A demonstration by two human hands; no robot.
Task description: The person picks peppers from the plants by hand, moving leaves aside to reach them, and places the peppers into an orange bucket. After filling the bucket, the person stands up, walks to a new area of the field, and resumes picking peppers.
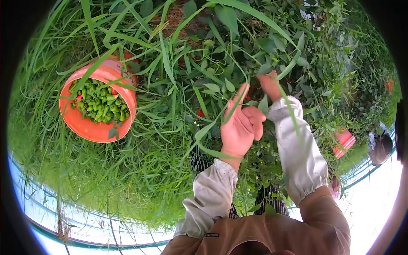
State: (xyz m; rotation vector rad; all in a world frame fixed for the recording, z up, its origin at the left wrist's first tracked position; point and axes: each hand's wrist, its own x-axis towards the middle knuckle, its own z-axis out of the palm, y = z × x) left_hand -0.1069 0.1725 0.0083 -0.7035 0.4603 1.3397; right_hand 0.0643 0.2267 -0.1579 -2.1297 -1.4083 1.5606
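Note:
My left hand (pixel 240 125) is palm up among the pepper plants (pixel 272 44). One digit stretches forward while the other fingers are bent inward; the visible palm holds nothing. Grass blades cross in front of it. Just ahead and to the right, my right hand (pixel 268 86) reaches into the leaves, which hide its fingertips and anything in them. A small red spot, perhaps a pepper, shows between the hands. Left of my left hand, a red pepper (pixel 200 114) peeks through the foliage.
An orange bucket (pixel 95 135) lies tilted in tall grass at the left, with many green peppers (pixel 100 102) and a few red ones inside. At the right are a pinkish-red container (pixel 343 142) and another person (pixel 380 148). Long grass blades arch overhead.

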